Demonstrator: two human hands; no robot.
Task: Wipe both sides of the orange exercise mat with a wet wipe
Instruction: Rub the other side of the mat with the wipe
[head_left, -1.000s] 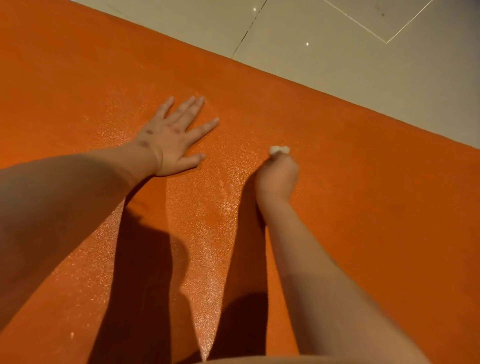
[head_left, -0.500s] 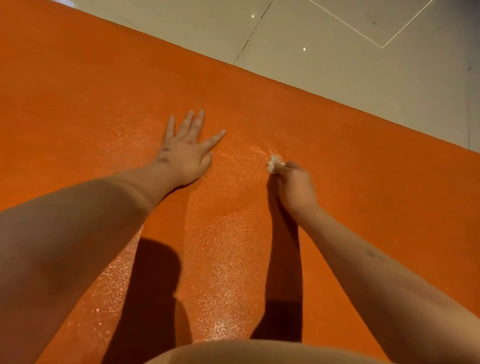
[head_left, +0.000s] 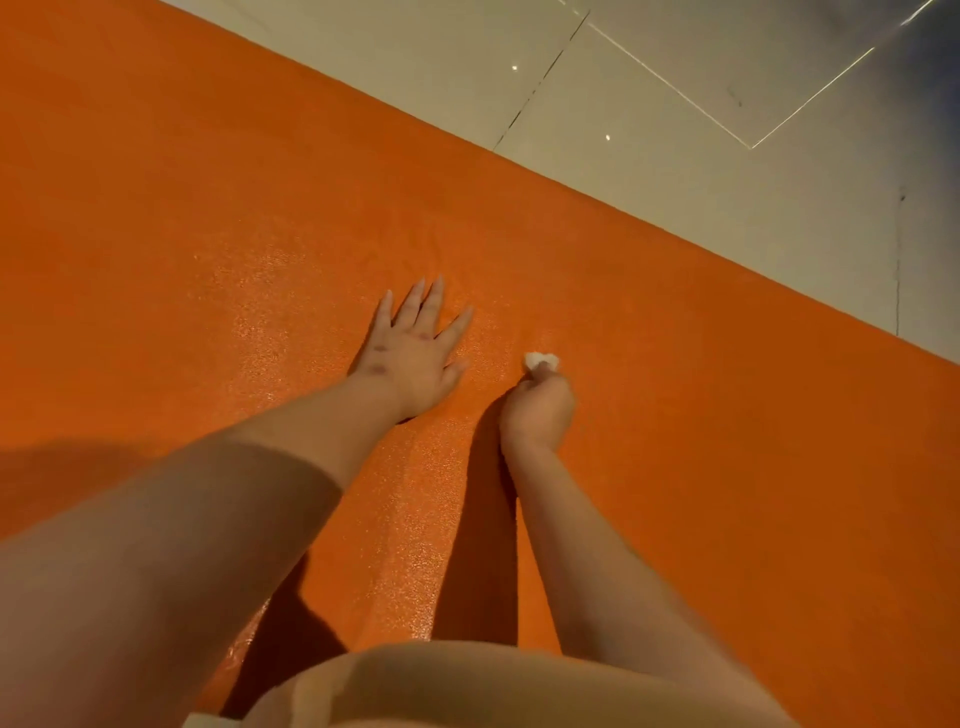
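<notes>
Orange mat (head_left: 701, 441) lies flat on floor, fills most of view, far edge running diagonally from upper left to right. Wipe (head_left: 541, 360), small white wad, sits on mat near middle, pinched in curled fingers of right hand (head_left: 537, 413), pressed to surface. Left hand (head_left: 410, 356) just left of it, palm down on mat, fingers straight and spread. Shiny speckled patch around both hands. Pale tiled floor (head_left: 675, 156) beyond far edge.

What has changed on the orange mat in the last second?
The right hand, gripping the small white wet wipe, has slid left across the orange exercise mat, closer to the left hand. Nothing was taken or let go. The left hand stays flat, fingers spread, on the mat.
</notes>
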